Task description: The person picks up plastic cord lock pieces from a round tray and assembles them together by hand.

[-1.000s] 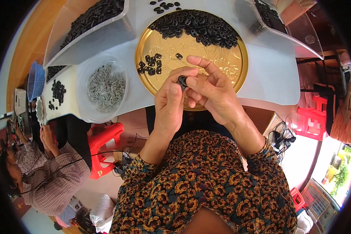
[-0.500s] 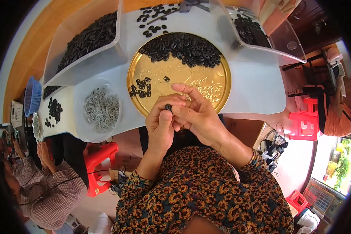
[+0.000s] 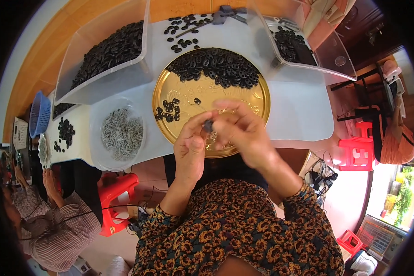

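Over the near edge of the round gold tray (image 3: 156, 99), a small black plastic piece (image 3: 208, 125) is at the fingertips of my left hand (image 3: 191, 149), whose fingers are curled. My right hand (image 3: 248, 138) is close against the piece from the other side; its thumb and fingers are smeared by motion. A dense heap of black oval pieces with holes (image 3: 216, 66) covers the tray's far part. Smaller black pieces (image 3: 169, 110) form a cluster at the tray's left, with a single black piece (image 3: 197, 100) apart from them.
Left of the tray is a clear round tub of small silvery parts (image 3: 122, 133). Clear bins of black pieces stand at the far left (image 3: 110, 55) and far right (image 3: 292, 46). Loose ovals (image 3: 184, 43) lie behind the tray. A person in stripes (image 3: 73, 230) sits at left, beside a red stool (image 3: 117, 202).
My right hand has shifted slightly right and is now blurred. The small black piece has moved a little up and right, and my left thumb has parted from it. The view has tilted slightly.
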The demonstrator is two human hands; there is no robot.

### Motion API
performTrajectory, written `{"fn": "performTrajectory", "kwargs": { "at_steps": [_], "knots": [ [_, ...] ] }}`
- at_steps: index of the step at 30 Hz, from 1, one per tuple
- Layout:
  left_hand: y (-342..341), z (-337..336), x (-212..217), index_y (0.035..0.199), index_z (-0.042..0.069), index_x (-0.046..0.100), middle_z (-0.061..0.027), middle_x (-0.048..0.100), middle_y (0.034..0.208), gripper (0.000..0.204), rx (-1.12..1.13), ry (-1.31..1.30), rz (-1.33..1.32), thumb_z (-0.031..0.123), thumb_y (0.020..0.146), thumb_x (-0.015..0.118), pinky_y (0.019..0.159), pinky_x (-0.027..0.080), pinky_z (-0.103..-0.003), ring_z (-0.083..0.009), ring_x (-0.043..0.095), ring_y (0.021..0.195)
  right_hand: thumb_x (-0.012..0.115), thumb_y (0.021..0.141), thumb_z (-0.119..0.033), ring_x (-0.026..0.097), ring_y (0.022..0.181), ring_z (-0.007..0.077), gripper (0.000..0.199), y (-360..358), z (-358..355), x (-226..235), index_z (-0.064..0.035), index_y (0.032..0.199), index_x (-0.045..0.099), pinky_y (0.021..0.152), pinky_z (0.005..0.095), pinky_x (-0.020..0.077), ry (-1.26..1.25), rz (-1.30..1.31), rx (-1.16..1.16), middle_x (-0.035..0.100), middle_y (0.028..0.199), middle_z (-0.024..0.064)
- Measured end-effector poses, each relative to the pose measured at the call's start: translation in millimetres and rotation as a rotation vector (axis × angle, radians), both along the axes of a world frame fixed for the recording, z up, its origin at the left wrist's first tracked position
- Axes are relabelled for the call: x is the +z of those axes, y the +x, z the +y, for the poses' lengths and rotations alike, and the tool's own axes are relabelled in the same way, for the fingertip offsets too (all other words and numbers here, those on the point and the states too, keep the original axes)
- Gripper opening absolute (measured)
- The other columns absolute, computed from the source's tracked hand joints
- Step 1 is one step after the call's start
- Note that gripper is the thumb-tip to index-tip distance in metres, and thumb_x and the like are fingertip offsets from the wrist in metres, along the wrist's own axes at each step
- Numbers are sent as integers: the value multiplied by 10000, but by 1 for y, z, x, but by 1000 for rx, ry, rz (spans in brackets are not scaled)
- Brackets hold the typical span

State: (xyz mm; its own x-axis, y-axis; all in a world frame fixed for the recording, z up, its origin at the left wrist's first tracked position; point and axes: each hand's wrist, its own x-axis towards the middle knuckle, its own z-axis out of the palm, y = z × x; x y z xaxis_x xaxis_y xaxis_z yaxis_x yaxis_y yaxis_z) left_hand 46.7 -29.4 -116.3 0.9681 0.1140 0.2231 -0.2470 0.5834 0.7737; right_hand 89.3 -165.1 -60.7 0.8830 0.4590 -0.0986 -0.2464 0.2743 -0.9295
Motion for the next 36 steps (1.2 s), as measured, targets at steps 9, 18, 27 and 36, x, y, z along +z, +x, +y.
{"fn": "performTrajectory", "kwargs": {
  "at_steps": [9,18,27,36],
  "knots": [
    [-7,25,0,1239,-32,505,-179,569,1201,376,151,205,47,247,986,491,987,435,-411,-255,542,1139,624,897,-56,528,680,40,169,100,-69,66,-25,1060,658,605,177,424,-449,-959,-804,617,858,-8],
    [-12,34,-2,1189,0,548,-119,631,1066,266,171,161,145,150,973,511,908,475,-333,-176,593,996,663,793,-75,638,789,261,161,99,-13,-2,-78,953,680,637,367,513,-929,-1340,-175,622,929,88],
    [-12,36,-4,1162,12,569,-109,653,1010,244,175,132,162,158,976,510,858,479,-307,-162,604,951,638,808,-127,608,896,232,181,116,2,-29,-106,978,698,744,359,515,-1413,-1311,55,562,936,51],
    [-13,38,-6,1182,-22,540,-139,643,1044,280,147,182,166,168,989,472,872,491,-336,-207,617,968,620,828,-185,616,866,229,167,110,7,-22,-103,949,700,736,356,514,-1366,-1320,92,566,914,44]
  ]
}}
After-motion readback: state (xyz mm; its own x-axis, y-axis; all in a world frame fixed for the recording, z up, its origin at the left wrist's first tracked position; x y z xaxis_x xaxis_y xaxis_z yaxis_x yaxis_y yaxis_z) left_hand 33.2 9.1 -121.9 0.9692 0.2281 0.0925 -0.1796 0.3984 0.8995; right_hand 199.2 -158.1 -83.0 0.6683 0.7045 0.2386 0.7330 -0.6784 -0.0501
